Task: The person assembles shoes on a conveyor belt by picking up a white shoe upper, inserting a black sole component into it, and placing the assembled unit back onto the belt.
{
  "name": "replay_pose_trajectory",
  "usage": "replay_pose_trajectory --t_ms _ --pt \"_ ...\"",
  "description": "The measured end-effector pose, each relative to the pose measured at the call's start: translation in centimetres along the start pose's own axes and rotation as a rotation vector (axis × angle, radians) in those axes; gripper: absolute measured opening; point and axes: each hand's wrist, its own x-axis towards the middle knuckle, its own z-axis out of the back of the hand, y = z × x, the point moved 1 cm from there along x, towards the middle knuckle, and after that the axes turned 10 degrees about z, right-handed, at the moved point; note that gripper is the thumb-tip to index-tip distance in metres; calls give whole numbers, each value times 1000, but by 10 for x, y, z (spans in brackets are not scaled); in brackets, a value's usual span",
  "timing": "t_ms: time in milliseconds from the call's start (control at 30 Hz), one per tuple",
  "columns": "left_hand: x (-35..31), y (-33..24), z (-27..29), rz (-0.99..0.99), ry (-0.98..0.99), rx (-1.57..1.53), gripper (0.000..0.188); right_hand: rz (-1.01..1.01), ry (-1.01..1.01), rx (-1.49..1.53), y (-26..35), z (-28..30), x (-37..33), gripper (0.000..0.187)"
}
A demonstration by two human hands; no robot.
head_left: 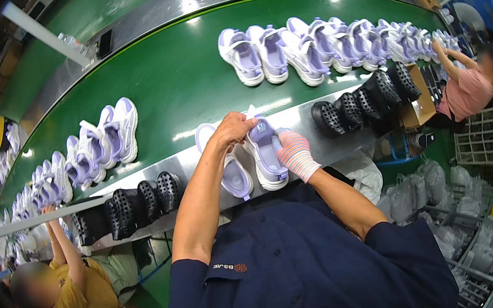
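A white and lilac sneaker [273, 179] stands upright in front of me at the near edge of the green belt, its lilac lining facing up. My left hand [234, 129] is closed, pinching the sneaker's far, upper end. Along its right side, my right hand [296, 152], in a striped fabric glove, grips the sneaker. The right fingertips are partly hidden behind it. Just left of it, a second white and lilac sneaker [237, 179] lies partly behind my left forearm.
Rows of sneakers [307, 55] line the green belt [179, 69] on both sides. Black perforated shoe forms [370, 100] stand on the metal ledge [309, 111], with more forms [141, 206] to the left. Co-workers sit at left [83, 281] and right [468, 87]. A carton [419, 100] stands right.
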Motion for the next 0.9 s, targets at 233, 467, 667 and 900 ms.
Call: replay_pose_trajectory --t_ms 233,467,667,900 --pt "6 5 -43 -236 -181 57 30 104 -158 -4 -39 -22 -10 27" --pt "-16 10 -75 -501 -499 149 18 -217 -908 -226 -155 124 -95 54" --pt "-19 2 -73 -428 -394 127 20 -429 -616 -599 -261 187 -67 63" --pt "-16 -1 -74 -393 -373 155 21 -304 -486 -701 -290 203 -67 41"
